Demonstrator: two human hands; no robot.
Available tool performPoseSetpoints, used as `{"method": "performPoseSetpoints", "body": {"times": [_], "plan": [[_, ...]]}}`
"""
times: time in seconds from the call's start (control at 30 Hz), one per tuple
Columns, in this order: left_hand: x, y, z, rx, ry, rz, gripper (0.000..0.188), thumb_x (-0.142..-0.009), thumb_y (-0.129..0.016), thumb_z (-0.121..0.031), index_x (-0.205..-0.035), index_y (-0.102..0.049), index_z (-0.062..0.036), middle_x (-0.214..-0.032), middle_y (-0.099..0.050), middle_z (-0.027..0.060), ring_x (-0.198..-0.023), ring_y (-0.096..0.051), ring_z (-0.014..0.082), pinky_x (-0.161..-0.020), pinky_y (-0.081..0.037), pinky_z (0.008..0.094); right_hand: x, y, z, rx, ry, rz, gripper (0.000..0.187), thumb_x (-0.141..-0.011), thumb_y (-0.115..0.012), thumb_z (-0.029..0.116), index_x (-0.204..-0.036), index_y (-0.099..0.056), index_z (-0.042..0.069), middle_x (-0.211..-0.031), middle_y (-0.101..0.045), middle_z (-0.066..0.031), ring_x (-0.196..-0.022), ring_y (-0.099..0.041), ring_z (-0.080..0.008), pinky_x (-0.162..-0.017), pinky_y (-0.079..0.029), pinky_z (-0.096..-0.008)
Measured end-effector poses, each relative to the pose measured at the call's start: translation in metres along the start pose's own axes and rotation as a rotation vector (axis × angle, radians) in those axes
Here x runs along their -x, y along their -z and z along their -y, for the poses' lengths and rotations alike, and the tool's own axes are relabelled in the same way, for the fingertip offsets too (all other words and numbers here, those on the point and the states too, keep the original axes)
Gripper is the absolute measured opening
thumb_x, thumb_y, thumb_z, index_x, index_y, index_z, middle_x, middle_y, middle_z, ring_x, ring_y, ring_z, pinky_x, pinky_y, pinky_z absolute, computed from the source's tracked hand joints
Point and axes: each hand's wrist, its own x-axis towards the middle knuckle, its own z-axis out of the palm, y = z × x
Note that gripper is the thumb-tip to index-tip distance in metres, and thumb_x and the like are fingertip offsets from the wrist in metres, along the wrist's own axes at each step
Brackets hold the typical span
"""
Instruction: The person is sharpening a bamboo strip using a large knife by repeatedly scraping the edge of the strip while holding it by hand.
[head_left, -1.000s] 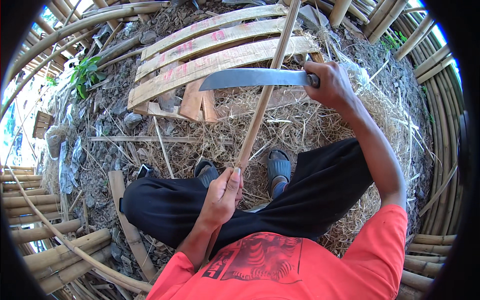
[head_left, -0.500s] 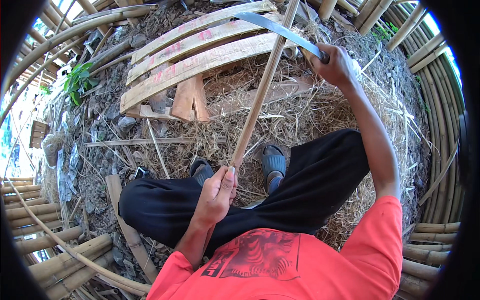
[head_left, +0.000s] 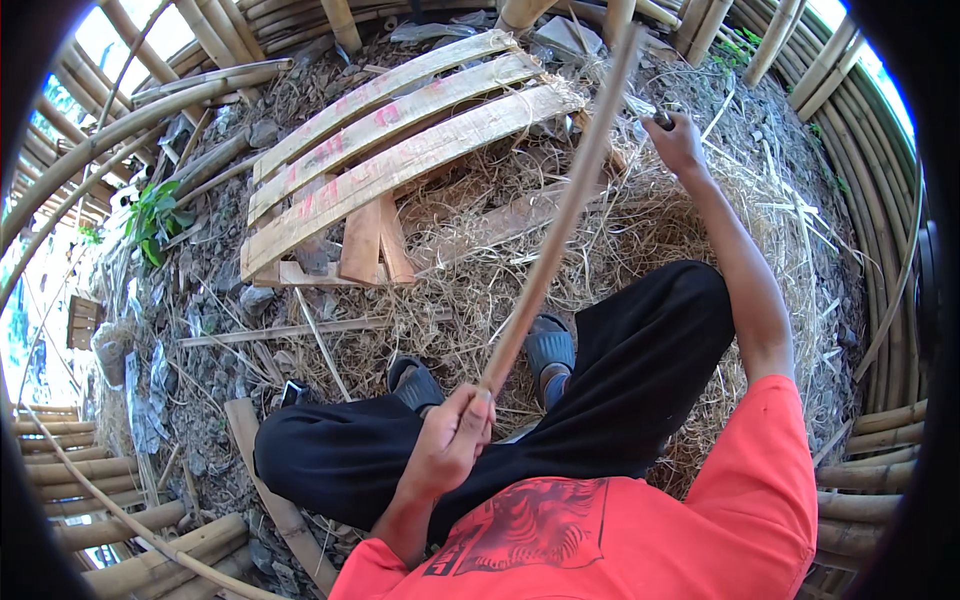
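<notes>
My left hand (head_left: 455, 440) is closed round the near end of a long, thin bamboo strip (head_left: 556, 240), low in front of my shirt. The strip slants up and away to the right, its far end slightly blurred. Out at the far right, my right hand (head_left: 680, 146) grips the dark handle of a knife (head_left: 663, 120). Little of its blade shows from this angle; it points away, apart from the strip. Beyond my feet a slatted wooden pallet (head_left: 400, 165) lies on the ground, left of the strip.
Pale shavings (head_left: 655, 235) cover the soil round my sandals (head_left: 550, 350). A thin stick (head_left: 290, 333) lies left of my feet, and a bamboo piece (head_left: 280, 500) lies beside my left knee. Bamboo fencing (head_left: 880, 230) rises on the right, with stacked poles (head_left: 170, 550) at lower left.
The knife has swung away from the strip; its blade, which lay across the strip, now points away from me. The strip's far end has tilted right. The view has shifted slightly.
</notes>
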Motion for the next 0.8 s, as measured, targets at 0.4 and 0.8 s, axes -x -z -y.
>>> {"method": "performPoseSetpoints", "body": {"times": [0.4,0.8], "plan": [[-0.023,0.012,0.008,0.012,-0.109,-0.126,0.038,-0.109,-0.041,-0.04,-0.088,-0.047,-0.0089,-0.061,-0.04,-0.0048,-0.048,-0.032,0.0021,-0.043,-0.027,0.0192,0.073,0.026,0.102,-0.226,0.548,0.266,0.016,-0.087,-0.073,0.019,-0.094,-0.072,0.004,-0.063,-0.063,-0.0037,-0.055,-0.056,-0.0086,-0.053,-0.046,-0.0314],[-0.019,0.008,0.017,-0.172,-0.14,-0.147,0.042,-0.11,-0.037,-0.038,-0.081,-0.042,-0.0084,-0.061,-0.037,-0.0043,-0.052,-0.033,0.0049,-0.047,-0.028,0.0233,0.086,0.024,0.14,0.008,0.878,0.358,0.016,-0.062,-0.071,0.016,-0.075,-0.062,0.011,-0.062,-0.063,-0.0062,-0.059,-0.065,-0.031,-0.055,-0.048,-0.0428]]}}
